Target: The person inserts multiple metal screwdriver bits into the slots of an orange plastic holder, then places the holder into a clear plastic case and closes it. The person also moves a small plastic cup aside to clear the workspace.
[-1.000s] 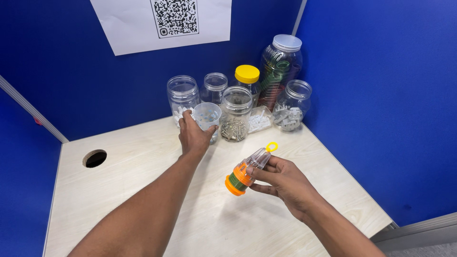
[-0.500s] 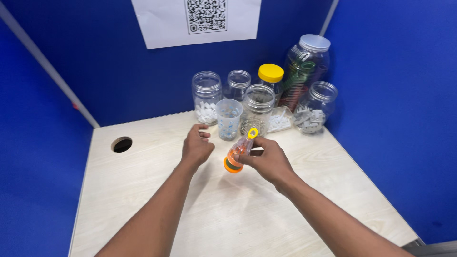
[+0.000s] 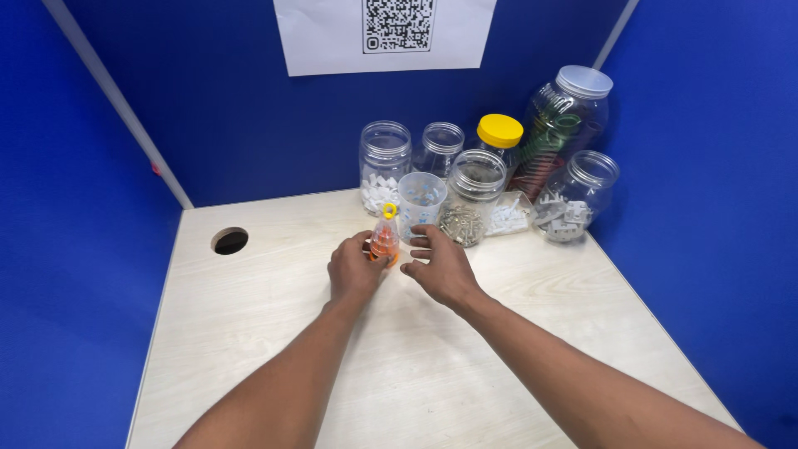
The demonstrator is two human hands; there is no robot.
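Orange bottle [image 3: 384, 239] stands upright on worktop [image 3: 274, 333]; left hand [image 3: 355, 270] grip holding it, right hand [image 3: 442, 266] spread open alongside, empty.

Bottle [image 3: 384, 237] upright on table [image 3: 249, 333], between left hand [image 3: 356, 270] and right hand [image 3: 440, 266]. Cup [image 3: 421, 199] just behind it. Jars [image 3: 474, 195] in a row behind the cup, along the back wall, toward the right corner. Hole [image 3: 230, 241] in table, well left of the hands.
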